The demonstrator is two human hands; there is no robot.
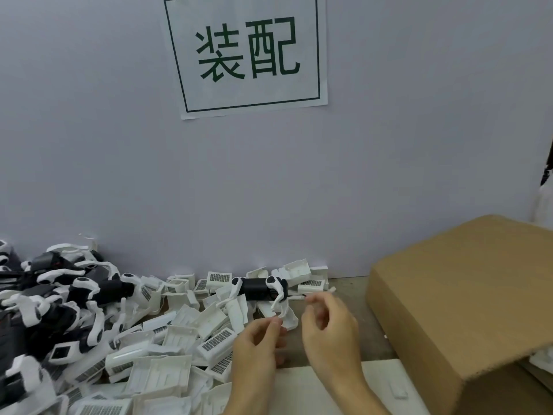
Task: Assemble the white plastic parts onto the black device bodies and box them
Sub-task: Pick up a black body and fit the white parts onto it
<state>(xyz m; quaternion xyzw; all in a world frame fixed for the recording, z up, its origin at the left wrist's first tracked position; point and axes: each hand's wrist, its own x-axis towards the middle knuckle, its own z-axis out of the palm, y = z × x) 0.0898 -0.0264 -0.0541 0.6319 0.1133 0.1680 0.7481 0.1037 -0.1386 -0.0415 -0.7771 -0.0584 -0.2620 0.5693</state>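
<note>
- grey, smooth wall (119, 145) fills most of the view, flat and matte, with a white paper sign (248, 53) stuck on it, slightly tilted, showing two dark green characters inside a thin green rectangle.
- brown cardboard box (466, 298) stands at the right, plain and matte, with a broad flat flap leaning over toward the middle and a rough corrugated edge along its near side.
- white plastic parts (167, 345) lie in a loose heap across the left and middle of the table, against the wall; they are boxy, ribbed shells, several with a dark grid panel on one face.
- black device bodies (59, 301) are piled at the far left, glossy and rounded, many with curved white pieces already on them.
- one black body (258, 287) lies apart on top of the white heap near the wall, a short cylinder with white curved arms at both ends.
- left hand (257, 339) is over the heap's right edge, its fingers curled and pinching a small curved white piece (288, 319) just below that body.
- right hand (327, 322) hangs just beside it, fingers loosely bent; motion blur hides the fingertips, so i cannot tell whether it holds anything.
- small white clip (398, 390) lies alone on the pale sheet (323, 384) near the bottom edge.
</note>
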